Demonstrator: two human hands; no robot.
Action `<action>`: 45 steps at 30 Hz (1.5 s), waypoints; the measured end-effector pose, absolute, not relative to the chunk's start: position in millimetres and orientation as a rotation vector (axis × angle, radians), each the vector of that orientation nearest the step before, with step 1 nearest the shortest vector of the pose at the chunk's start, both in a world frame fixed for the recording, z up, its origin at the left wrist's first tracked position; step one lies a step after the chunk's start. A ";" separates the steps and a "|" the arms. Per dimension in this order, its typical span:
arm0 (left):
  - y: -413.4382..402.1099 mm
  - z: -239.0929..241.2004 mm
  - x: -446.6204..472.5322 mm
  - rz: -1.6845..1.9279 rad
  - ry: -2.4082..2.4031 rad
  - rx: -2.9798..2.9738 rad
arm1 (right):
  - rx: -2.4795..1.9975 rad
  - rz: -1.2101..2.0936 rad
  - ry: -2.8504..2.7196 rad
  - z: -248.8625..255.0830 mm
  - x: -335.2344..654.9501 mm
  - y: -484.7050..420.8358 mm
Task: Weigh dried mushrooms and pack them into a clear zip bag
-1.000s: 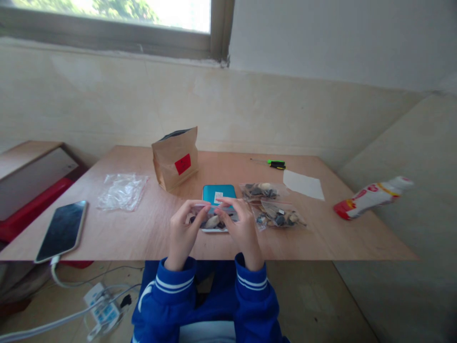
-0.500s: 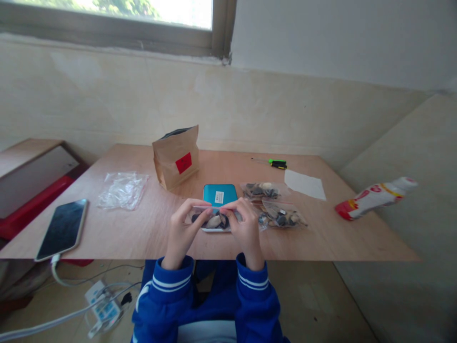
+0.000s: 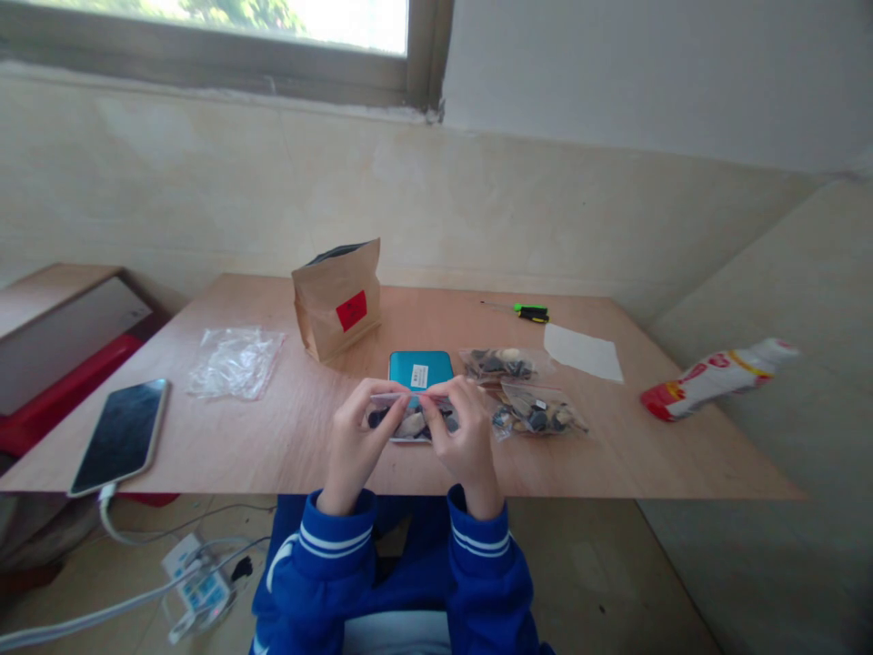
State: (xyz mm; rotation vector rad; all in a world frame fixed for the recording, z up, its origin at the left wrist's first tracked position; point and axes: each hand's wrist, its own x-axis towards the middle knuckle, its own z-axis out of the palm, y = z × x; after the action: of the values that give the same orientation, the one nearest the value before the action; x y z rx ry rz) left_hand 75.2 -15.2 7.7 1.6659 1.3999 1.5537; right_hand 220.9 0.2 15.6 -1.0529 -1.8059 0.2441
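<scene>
Between both hands is a clear zip bag [image 3: 413, 423] with dark and pale stones in it. My left hand [image 3: 358, 437] pinches the bag's top edge, and my right hand [image 3: 465, 435] pinches the same edge close beside it, thumbs nearly meeting. Behind and partly under the bag lies a teal-topped digital scale [image 3: 402, 367] with a white label; the bag and fingers hide its near part. Whether the bag rests on the scale I cannot tell. To the right lie two more bags of stones, a far bag [image 3: 503, 364] and a near bag [image 3: 538, 414].
A brown paper pouch [image 3: 327, 309] stands at the back. Clear empty bags [image 3: 235, 364] and a charging phone [image 3: 123, 437] lie left. Screwdrivers [image 3: 530, 313], white paper [image 3: 583, 352] and a red-and-white bottle [image 3: 716, 377] are on the right. A power strip [image 3: 197, 578] is on the floor.
My hands have drawn slightly closer together along the bag's top edge, the thumbs now almost touching. The other things stay where they were.
</scene>
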 end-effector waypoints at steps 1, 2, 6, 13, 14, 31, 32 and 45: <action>-15.1 7.4 75.1 1.562 1.403 1.654 | -1.063 0.255 -1.815 16.5 220.1 -0.2; -14.8 7.1 74.9 1.566 1.404 1.647 | -1.070 0.260 -1.819 17.1 219.2 -0.5; -13.9 6.1 73.7 1.534 1.385 1.701 | -1.063 0.257 -1.817 16.6 217.1 0.5; -15.5 7.9 77.0 1.490 1.406 1.760 | -1.050 0.215 -1.781 12.0 217.4 1.6; -15.8 8.0 77.7 1.485 1.399 1.771 | -1.049 0.196 -1.766 11.2 217.3 1.6; -16.8 -1.1 63.2 1.495 1.348 1.604 | -0.993 0.529 -1.815 1.0 231.9 8.5; -17.4 -1.8 62.2 1.512 1.352 1.572 | -0.993 0.548 -1.807 -0.1 233.2 8.7; -22.2 -1.7 61.3 1.562 1.333 1.405 | -1.022 0.404 -1.816 0.1 234.7 7.6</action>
State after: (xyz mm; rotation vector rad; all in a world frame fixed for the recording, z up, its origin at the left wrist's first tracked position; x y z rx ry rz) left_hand 61.3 -22.2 -1.7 1.4049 1.3332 1.5619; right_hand 234.7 7.6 0.1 -1.0221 -1.8164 0.4043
